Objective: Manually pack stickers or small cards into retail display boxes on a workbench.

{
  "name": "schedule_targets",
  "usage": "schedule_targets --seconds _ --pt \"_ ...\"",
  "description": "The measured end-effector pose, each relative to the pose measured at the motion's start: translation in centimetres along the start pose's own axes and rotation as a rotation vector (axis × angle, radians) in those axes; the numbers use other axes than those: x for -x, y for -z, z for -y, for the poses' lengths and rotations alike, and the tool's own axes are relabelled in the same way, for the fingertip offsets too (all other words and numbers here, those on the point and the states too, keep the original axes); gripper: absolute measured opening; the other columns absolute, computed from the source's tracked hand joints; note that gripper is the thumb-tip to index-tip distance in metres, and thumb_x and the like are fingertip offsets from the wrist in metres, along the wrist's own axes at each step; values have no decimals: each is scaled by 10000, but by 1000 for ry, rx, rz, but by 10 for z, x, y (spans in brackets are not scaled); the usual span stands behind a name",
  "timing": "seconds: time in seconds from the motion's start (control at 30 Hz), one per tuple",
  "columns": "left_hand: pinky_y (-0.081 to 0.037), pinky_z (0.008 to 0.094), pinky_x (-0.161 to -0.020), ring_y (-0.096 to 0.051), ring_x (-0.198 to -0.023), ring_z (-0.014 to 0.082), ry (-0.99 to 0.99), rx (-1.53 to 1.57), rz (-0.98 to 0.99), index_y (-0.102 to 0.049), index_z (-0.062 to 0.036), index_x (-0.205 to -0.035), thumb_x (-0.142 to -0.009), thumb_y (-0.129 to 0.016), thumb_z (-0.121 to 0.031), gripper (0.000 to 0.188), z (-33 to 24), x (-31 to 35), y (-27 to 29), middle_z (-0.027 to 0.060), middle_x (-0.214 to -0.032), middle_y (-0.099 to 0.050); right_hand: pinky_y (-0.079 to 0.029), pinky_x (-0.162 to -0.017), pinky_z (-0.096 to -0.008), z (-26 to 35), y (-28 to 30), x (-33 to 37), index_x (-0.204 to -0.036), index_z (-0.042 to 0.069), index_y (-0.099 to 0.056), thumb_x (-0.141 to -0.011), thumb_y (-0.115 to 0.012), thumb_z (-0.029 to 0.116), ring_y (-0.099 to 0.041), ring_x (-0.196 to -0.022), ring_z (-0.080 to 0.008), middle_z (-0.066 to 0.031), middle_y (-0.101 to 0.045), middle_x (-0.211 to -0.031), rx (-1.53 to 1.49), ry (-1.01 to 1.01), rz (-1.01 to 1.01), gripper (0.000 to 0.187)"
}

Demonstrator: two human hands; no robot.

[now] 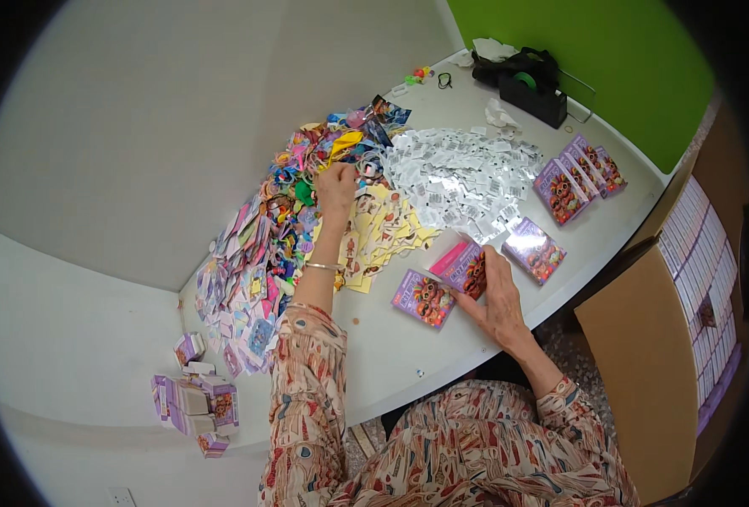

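Observation:
My right hand [501,300] grips a small purple card box [467,269] whose top flap stands up, with something bright pink showing inside. A second purple box [422,298] lies flat just left of it, and another box [535,251] lies to the right of the hand. My left hand [336,194] reaches into a heap of small colourful trinkets [294,182], its fingers bent together; what they hold, if anything, is hidden. Yellow sticker sheets [383,232] spread beside that wrist.
Small white printed packets [459,177] form a wide pile at the back. Several purple boxes [573,182] stack at the right, near a black tape dispenser [533,97]. Folded boxes [197,401] sit at the left edge. An open carton [645,338] full of boxes stands right.

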State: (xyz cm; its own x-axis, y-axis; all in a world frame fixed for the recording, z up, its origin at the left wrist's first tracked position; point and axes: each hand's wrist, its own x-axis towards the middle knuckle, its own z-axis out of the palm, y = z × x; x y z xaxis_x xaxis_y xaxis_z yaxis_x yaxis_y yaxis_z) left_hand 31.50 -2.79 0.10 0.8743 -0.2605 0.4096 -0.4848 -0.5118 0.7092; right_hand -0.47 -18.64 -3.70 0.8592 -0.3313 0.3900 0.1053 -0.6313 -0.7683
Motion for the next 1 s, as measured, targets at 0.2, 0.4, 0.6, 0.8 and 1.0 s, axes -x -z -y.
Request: schedule_targets --seconds 0.2,0.4,0.6,0.8,1.0 --pt "-516 359 -654 -682 -715 285 -173 -341 -19 -695 3 -884 -845 -600 -159 192 19 -12 -21 157 -808 -694 -461 -856 -426 -12 -3 5 -1364 -51 -301 -747 -764 149 -510 -1046 -384 -237 -478 -1143 18 14 -62 797" --pt "-496 438 -829 -621 -942 392 -416 -395 124 -620 -27 -1129 -824 -618 -161 333 15 -28 -44 211 -1018 -667 -453 -901 -432 -10 -2 4 -1389 -76 -255 -725 -763 122 -482 -1103 -397 -257 -459 -1217 27 3 -15 859" --pt "-502 433 -828 -643 -923 354 -278 -629 379 -658 -12 -1067 -792 -661 -176 320 27 -44 -42 210 -970 -678 -454 -895 -436 -4 -6 1 -1368 -70 -292 -726 -780 137 -498 -1093 -408 -257 -476 -1187 28 42 -40 833" --pt "-479 287 -648 -606 -695 158 -142 -253 236 -671 29 -925 -763 -757 -226 313 5 -27 -7 78 -801 -669 -459 -896 -434 -6 -6 3 -1373 -68 -292 -725 -782 146 -502 -1097 -400 -250 -483 -1188 30 47 -43 840" --pt "-427 206 -555 -526 -673 48 164 266 505 -667 -14 -1028 -861 -708 -179 238 -38 35 45 -20 -789 -603 -457 -902 -435 -17 -4 7 -1368 -71 -302 -728 -780 154 -507 -1095 -404 -256 -486 -1188 41 39 -63 831"
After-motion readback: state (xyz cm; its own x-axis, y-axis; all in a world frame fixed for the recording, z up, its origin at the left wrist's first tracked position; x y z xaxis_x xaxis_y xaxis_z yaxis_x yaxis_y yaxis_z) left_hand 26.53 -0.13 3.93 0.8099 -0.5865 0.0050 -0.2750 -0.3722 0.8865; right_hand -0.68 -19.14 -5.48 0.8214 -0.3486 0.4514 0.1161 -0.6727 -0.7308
